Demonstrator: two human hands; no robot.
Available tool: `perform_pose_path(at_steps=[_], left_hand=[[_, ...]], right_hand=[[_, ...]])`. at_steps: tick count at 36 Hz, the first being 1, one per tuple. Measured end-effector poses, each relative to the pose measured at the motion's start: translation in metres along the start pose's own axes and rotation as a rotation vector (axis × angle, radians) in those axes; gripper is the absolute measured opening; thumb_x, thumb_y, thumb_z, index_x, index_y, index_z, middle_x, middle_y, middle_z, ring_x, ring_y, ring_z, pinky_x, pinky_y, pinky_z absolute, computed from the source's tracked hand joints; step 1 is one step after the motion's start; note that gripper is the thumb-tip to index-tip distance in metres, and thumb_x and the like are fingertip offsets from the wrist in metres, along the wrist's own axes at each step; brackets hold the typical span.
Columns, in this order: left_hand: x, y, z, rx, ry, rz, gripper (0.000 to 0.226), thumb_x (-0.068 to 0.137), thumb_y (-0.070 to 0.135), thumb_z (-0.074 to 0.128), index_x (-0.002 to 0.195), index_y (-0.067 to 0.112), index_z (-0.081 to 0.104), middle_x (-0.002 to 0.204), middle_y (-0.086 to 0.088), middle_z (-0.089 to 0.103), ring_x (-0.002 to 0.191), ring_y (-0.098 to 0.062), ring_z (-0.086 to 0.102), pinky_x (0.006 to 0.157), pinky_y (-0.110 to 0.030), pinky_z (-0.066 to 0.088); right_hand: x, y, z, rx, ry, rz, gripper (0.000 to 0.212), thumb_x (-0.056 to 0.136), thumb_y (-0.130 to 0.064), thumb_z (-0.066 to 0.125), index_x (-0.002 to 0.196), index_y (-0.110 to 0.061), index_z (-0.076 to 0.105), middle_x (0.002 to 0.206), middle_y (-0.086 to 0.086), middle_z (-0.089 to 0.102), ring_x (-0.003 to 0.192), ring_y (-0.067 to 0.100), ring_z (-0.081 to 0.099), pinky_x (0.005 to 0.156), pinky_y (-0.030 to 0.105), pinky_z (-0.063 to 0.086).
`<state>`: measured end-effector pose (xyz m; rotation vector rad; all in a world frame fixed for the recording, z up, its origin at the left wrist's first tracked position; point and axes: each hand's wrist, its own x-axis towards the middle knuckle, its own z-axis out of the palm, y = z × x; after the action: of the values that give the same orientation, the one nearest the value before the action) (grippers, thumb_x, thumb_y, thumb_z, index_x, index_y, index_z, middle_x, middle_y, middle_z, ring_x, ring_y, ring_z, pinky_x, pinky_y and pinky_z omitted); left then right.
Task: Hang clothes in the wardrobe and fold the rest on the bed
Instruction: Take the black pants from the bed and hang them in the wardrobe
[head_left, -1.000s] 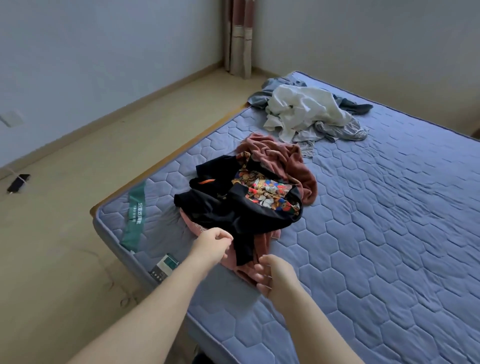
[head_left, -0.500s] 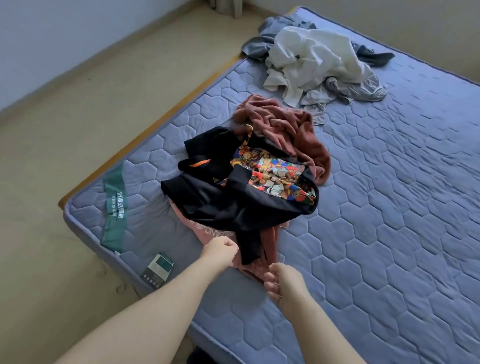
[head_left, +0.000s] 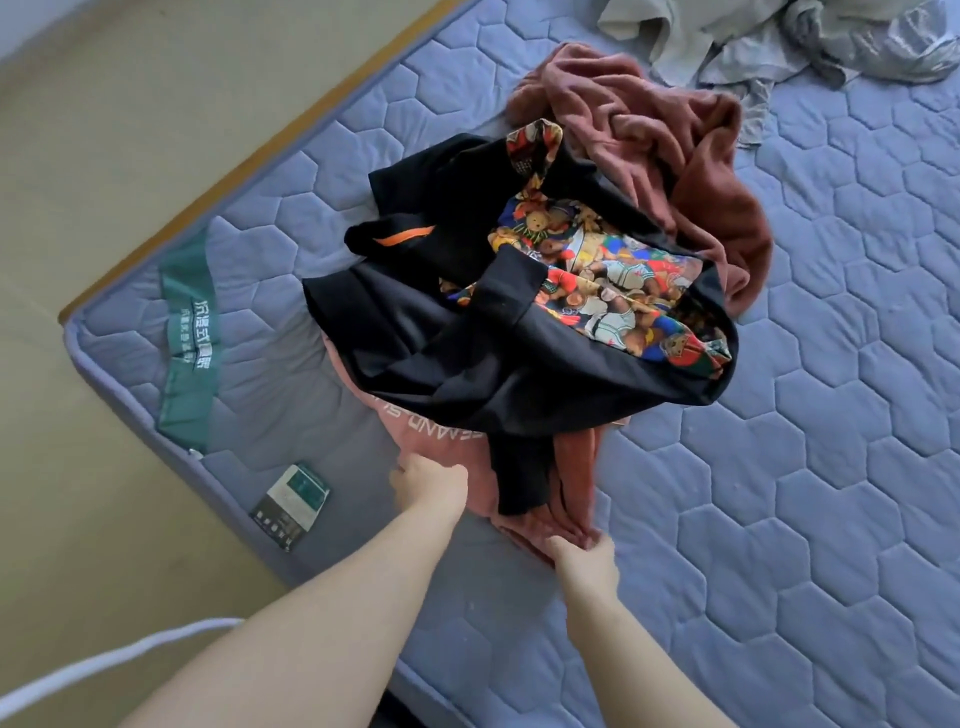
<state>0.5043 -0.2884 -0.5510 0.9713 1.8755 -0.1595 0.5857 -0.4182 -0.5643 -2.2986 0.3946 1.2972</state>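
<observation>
A pile of clothes lies near the corner of the blue quilted mattress. On top is a black garment with a colourful bear-print lining. Under it lies a pink garment with white lettering, and a rust-brown garment sits behind. My left hand grips the near edge of the pink garment. My right hand pinches the same garment's bunched hem further right, below a hanging black sleeve.
A heap of white and grey clothes lies at the far end of the mattress. A green label and a small tag mark the mattress corner. Beige floor runs along the left. A white cord crosses the lower left.
The view has tilted down and closer to the pile. Both hands have closed on the near edge of the pink garment, the right one having moved onto the bunched hem.
</observation>
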Motion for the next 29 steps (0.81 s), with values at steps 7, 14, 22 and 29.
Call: perform_pose_path(at_steps=[7,14,22,29], left_hand=[[0.040,-0.002,0.018,-0.485,0.020,-0.229,0.052,0.090,0.018,0.053,0.138,0.013,0.033,0.134,-0.010,0.047,0.116,-0.031,0.050,0.096,-0.041,0.043],[0.040,-0.019,0.013,-0.263,-0.050,-0.015,0.027,0.086,0.021,0.060,0.110,0.010,0.053,0.101,-0.011,0.063,0.091,-0.032,0.061,0.086,-0.041,0.053],[0.005,-0.001,-0.003,-0.174,-0.107,0.107,0.033,0.084,0.013,0.061,0.114,0.003,0.052,0.107,-0.015,0.060,0.101,-0.035,0.058,0.091,-0.045,0.050],[-0.042,0.008,-0.023,-0.196,-0.181,0.183,0.030,0.085,0.016,0.066,0.109,0.003,0.053,0.113,-0.015,0.060,0.103,-0.033,0.059,0.091,-0.048,0.051]], right_hand=[[0.034,0.009,0.011,0.013,-0.126,-0.096,0.092,0.056,-0.036,0.084,0.134,-0.036,0.034,0.121,-0.004,0.058,0.106,0.026,0.058,0.099,0.043,0.045],[0.020,0.009,-0.004,0.110,-0.157,-0.068,0.027,0.083,-0.004,0.059,0.110,-0.006,0.055,0.078,0.005,0.056,0.064,0.018,0.051,0.051,0.023,0.042],[-0.016,0.004,-0.026,0.232,-0.238,-0.059,0.008,0.088,-0.012,0.058,0.092,-0.019,0.055,0.083,0.004,0.061,0.071,0.020,0.056,0.058,0.025,0.038],[-0.069,-0.017,-0.062,0.276,-0.237,-0.100,0.009,0.088,-0.010,0.056,0.092,-0.018,0.055,0.095,0.009,0.066,0.083,0.028,0.063,0.059,0.025,0.037]])
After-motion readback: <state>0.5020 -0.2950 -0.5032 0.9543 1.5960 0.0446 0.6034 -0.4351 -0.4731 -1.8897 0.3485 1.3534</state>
